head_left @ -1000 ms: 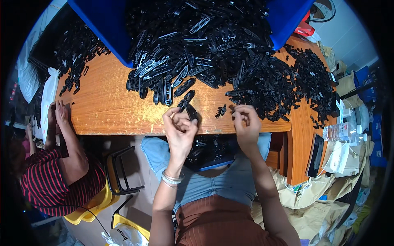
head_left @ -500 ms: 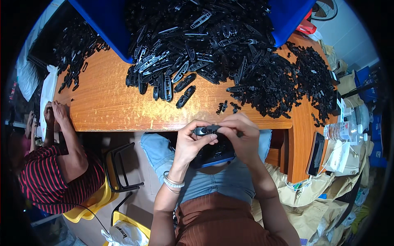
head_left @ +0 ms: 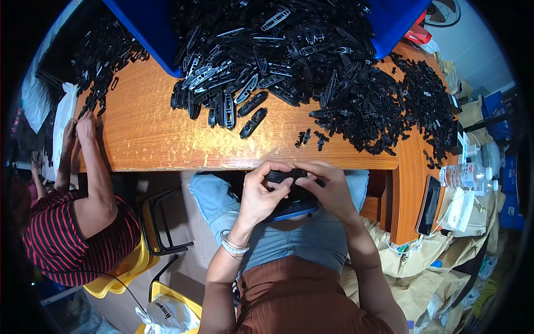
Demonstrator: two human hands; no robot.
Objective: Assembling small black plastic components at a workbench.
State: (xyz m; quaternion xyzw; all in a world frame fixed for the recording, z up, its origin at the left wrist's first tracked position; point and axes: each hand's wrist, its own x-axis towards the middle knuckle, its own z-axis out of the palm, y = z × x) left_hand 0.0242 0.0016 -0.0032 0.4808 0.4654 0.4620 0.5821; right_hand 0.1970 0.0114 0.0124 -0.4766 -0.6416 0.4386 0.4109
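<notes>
My left hand point(head_left: 259, 192) and my right hand point(head_left: 329, 188) come together over my lap, just in front of the table edge. Between them they grip a long black plastic part point(head_left: 282, 176), its ends partly covered by my fingers. Both hands are closed, thumbs pressed on it. Below them a blue-rimmed container point(head_left: 297, 216) rests on my lap, with dark contents mostly hidden by my hands. On the table beyond lie two loose black elongated parts point(head_left: 253, 123) and a few small black pieces point(head_left: 321, 140).
A large heap of black parts point(head_left: 267, 61) spills from a blue bin point(head_left: 146, 33). Small black pieces point(head_left: 425, 97) are piled at right, near a phone point(head_left: 428, 205) and plastic bottles point(head_left: 464, 175). At left, a co-worker in a striped shirt point(head_left: 83, 234) sits by another pile.
My fingers have shifted around the black part, and my right thumb has moved lower. The co-worker's hands have reached farther up toward the left pile.
</notes>
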